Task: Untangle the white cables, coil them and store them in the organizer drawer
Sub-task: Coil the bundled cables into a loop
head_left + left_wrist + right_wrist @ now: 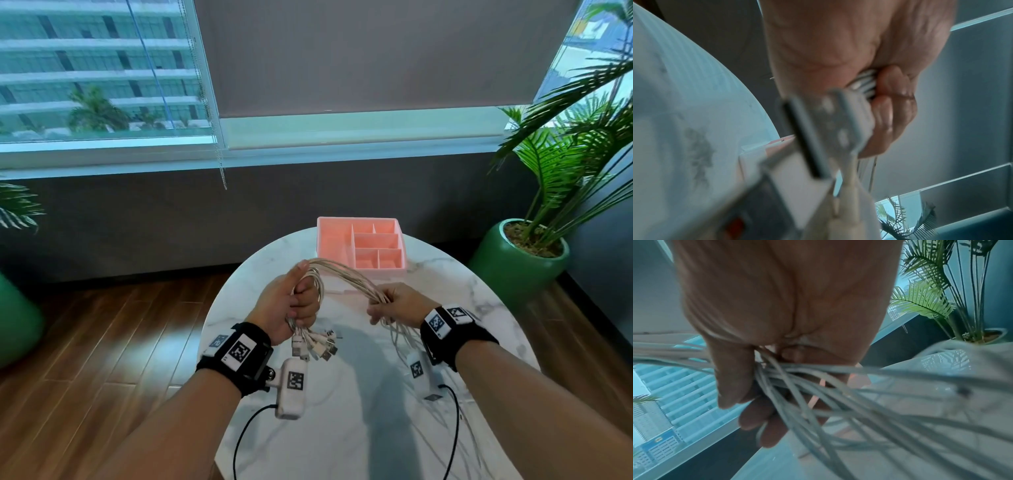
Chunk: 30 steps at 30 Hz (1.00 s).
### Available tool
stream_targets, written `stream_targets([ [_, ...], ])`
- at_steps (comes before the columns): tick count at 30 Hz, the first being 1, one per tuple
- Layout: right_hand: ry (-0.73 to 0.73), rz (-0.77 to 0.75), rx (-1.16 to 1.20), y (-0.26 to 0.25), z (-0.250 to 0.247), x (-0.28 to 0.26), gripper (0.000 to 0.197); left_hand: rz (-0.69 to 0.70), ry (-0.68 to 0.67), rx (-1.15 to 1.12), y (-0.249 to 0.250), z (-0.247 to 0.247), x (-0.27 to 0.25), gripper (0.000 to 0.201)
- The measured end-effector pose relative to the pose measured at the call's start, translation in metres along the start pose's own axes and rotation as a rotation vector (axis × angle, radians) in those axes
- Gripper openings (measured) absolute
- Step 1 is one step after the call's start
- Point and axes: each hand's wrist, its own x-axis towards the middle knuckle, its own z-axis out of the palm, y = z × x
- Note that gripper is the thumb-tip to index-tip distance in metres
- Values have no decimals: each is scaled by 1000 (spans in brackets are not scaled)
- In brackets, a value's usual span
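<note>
A: Largest first: the round marble table (359, 394) fills the lower middle of the head view, and the pink organizer drawer (334, 240) sits at its far edge, just above the hands. All of its compartments look bare, so nothing appears stored yet.

B: And the white cables (346, 277)?

A: They arch as 1 bundle across the middle of the frame, held up off the table between 2 hands. The step in hand looks like combing the bundle straight before coiling.

B: How should the person do that well?

A: Probably keep 1 end anchored, let the strands slide through the other fist, and lift clear so the loose tails at lower right do not snag.

B: The hands, then?

A: The left hand (294, 301) is fisted tight round the bundle; the left wrist view shows fingers (894, 104) curled over the strands, with the USB plugs (318, 344) dangling just below it. The right hand (397, 305) also wraps the cables, fingers (756, 415) curled round them, though looser, and the strands fan out beneath it toward the table.
</note>
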Motion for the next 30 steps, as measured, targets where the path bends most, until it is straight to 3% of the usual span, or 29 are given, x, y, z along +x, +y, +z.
stream_targets([
  [2,13,-7,75,-7,-8,-4,13,22,1,-9,5,0,1,49],
  [7,311,-20,99,-30,-33,-8,35,71,-2,-68,23,4,5,50],
  [12,75,134,-189,-20,-14,-15,41,54,-82,-103,30,14,5,50],
  [17,73,274,-215,0,-19,-16,43,-25,-124,-54,15,23,0,50],
  [20,135,237,-603,6,-31,-15,38,-32,-150,36,1,31,1,50],
  [22,97,220,-701,7,-31,-12,28,12,-108,158,-10,36,5,50],
  [24,88,127,-614,0,-27,-10,27,68,-59,228,-18,39,11,50],
  [28,252,-160,-257,-36,-6,-5,74,99,-32,317,-27,43,19,47],
  [30,266,-248,-180,-47,-1,5,55,104,-35,332,-30,46,19,47],
])
